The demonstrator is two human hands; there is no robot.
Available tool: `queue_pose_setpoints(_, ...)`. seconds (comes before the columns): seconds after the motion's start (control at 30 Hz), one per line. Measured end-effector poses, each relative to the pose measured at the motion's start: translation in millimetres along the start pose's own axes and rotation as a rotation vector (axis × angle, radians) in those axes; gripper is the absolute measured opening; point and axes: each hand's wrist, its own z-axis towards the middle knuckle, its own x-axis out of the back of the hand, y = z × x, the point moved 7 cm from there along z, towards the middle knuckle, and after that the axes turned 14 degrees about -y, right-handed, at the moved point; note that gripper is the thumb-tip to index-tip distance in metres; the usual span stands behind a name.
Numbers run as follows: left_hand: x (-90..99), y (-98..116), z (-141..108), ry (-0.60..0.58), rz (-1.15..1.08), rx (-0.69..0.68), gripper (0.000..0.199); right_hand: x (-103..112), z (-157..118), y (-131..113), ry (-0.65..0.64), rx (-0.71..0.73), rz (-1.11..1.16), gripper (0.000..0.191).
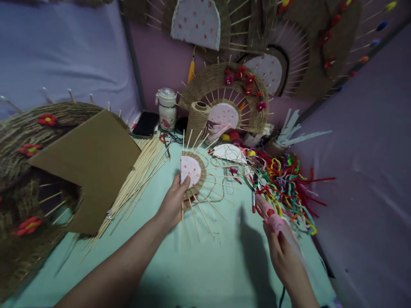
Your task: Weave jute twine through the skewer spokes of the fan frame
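Over tbl (218, 273) | L grip (173, 203) (part hid) clamped on half-disc (192, 167) | R grip (284, 250) round pink tool (275, 222), tip unclear

No text, labels, brands, numbers or signs legible. Lidded bottle (167, 114): reddish motif, any lettering too small to read. Pink glue gun (275, 221): any markings unreadable.

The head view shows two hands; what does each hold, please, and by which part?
Left hand: half-round woven piece, by its lower left part. Right hand: pink tool, by its near end.
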Motion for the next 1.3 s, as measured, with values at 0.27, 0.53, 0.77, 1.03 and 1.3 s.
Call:
queue_pose_setpoints(0.27,-8.0,-0.6,-0.1,-0.119,-0.007,0.102,0.041,-46.3,-4.4,29.3,-0.192,0.006,-0.338,0.031)
queue_pose_setpoints(0.53,-22.6,-6.9,-8.2,-0.269,-0.002,0.221,0.044,-32.3,21.6,-29.0,-0.224,0.13,0.053,0.03)
queue_pose_setpoints(0.77,-33.5,-14.8,-13.9,-0.394,-0.025,0.272,0.044,-64.9,49.9,-66.6,-0.412,0.156,0.592,0.025)
queue_pose_setpoints(1.03,-31.2,-16.7,-12.9,-0.377,-0.034,0.285,0.043,-72.5,43.3,-52.3,-0.394,0.022,1.008,0.026)
queue_pose_setpoints(1.3,-28.1,-20.5,-10.8,-0.377,0.007,0.28,0.042,-71.7,40.5,-47.2,-0.371,-0.004,1.112,0.026)
